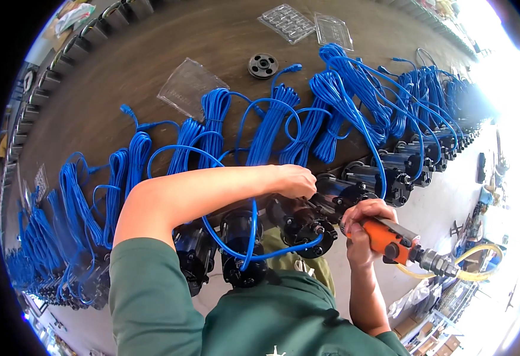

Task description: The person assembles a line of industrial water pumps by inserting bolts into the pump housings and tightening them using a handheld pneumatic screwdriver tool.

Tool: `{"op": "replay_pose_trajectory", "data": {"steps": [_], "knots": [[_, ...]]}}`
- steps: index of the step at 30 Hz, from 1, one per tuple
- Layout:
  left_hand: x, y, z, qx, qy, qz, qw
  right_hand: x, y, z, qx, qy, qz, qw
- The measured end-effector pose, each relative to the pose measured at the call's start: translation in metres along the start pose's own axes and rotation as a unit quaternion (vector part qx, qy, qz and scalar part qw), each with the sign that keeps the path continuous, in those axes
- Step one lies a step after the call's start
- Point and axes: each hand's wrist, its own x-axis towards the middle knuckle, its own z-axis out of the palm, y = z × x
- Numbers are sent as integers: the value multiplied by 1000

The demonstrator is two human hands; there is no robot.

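Note:
My left hand [297, 181] is curled closed at the far end of a smoky clear cylinder unit [312, 232] with a black round end cap. Whatever its fingers grip, if anything, is hidden under them. My right hand [362, 228] is wrapped round an orange air driver [387, 238], whose working end points left toward the neighbouring cylinder units. From the driver's metal coupling runs a yellow hose [481, 252]. A blue cable [284, 254] is plugged into the end cap and loops left past my left forearm.
Similar units [236, 252] line the table's near edge on both sides, with coiled blue cables [214, 118] behind them. Farther back on the brown table [135, 77] lie a black slotted disc [263, 66], a clear plastic sheet [190, 88] and clear trays [287, 24].

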Motion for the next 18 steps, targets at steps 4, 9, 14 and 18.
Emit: {"op": "replay_pose_trajectory", "data": {"steps": [4, 9, 14, 18], "knots": [[0, 1, 2, -12, 3, 3, 1000, 1, 0, 2, 8, 8, 4, 1000], [1, 5, -3, -20, -25, -23, 999, 2, 6, -4, 10, -27, -12, 1000], [-27, 8, -3, -14, -41, -134, 990, 0, 7, -6, -52, -68, -27, 996], [-66, 10, 19, -87, -71, -186, 976, 0, 7, -7, -52, -56, -25, 997]]}}
